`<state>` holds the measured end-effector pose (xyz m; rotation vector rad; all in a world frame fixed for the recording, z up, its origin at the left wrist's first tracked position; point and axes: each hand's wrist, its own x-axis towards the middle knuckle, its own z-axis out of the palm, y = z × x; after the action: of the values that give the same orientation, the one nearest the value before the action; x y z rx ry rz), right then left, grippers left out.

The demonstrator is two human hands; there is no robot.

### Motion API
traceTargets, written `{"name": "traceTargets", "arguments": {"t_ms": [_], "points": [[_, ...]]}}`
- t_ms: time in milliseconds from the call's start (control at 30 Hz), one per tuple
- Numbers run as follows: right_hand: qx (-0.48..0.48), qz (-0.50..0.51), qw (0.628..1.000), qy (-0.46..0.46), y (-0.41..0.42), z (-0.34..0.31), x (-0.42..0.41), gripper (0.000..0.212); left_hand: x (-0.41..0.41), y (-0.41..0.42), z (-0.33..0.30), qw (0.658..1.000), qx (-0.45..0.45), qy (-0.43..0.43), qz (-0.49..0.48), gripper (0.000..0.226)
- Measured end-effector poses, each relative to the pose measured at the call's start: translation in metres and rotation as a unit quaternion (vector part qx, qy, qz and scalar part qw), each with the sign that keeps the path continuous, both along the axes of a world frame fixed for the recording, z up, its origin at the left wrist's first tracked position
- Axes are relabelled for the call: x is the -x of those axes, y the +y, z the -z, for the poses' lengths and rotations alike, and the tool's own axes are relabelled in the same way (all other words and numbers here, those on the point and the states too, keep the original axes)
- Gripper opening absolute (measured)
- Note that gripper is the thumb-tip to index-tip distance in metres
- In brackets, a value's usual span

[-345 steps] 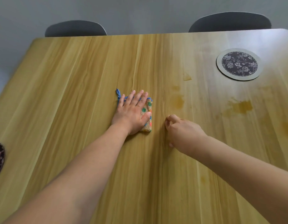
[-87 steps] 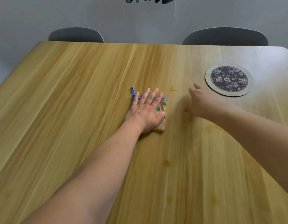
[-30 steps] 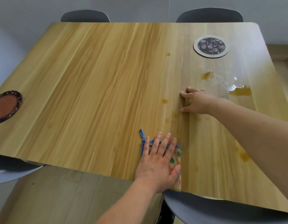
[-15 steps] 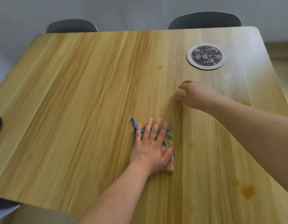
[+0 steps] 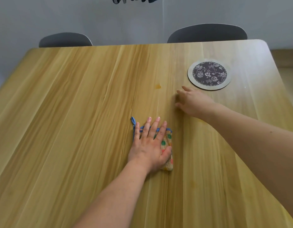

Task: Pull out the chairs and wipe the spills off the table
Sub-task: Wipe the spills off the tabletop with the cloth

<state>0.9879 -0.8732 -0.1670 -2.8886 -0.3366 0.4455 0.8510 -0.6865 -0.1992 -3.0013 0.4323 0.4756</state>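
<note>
Left hand (image 5: 149, 145) lay flat, fingers spread, pressing the folded cloth (image 5: 167, 151) onto the table (image 5: 68, 112); the amber spot (image 5: 158, 86) lay straight ahead of its fingertips, up the grain; right hand (image 5: 192, 102) rested nearer the spot, fingers relaxed, empty.

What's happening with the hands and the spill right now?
Left hand flat on cloth. Right hand open on table. Spill spot unwiped. Nothing blocking.

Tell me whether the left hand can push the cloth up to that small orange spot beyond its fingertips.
Probably yes. The left hand lies flat on the cloth, and the orange spot sits straight ahead on bare table. Nothing lies between them; the right hand rests off to the side.
</note>
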Motion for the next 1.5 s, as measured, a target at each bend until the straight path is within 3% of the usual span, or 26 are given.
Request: {"name": "traceTargets", "arguments": {"t_ms": [267, 500, 633, 1000, 1333, 1500], "points": [[0.056, -0.028, 0.998, 0.018, 0.003, -0.003, -0.014, 0.06, -0.053, -0.003, 0.003, 1.0, 0.019, -0.013, -0.021, 0.076], [0.109, -0.043, 0.993, 0.012, 0.013, -0.011, -0.029, 0.037, -0.107, -0.004, 0.005, 0.999, 0.027, -0.023, -0.027, 0.076], [0.078, -0.042, 0.996, 0.008, 0.009, -0.015, -0.047, 0.022, -0.136, -0.005, 0.006, 0.999, 0.031, -0.026, -0.024, 0.075], [-0.017, 0.072, 0.996, -0.041, -0.015, -0.018, -0.137, 0.044, -0.217, -0.006, 0.006, 0.998, 0.048, -0.038, -0.012, 0.074], [-0.015, 0.195, 0.978, -0.07, -0.038, 0.001, -0.197, 0.05, -0.304, -0.008, 0.01, 0.997, 0.049, -0.052, -0.002, 0.073], [-0.005, 0.196, 0.979, -0.05, -0.051, 0.007, -0.218, 0.068, -0.344, -0.011, 0.012, 0.996, 0.058, -0.066, -0.01, 0.073]]}}
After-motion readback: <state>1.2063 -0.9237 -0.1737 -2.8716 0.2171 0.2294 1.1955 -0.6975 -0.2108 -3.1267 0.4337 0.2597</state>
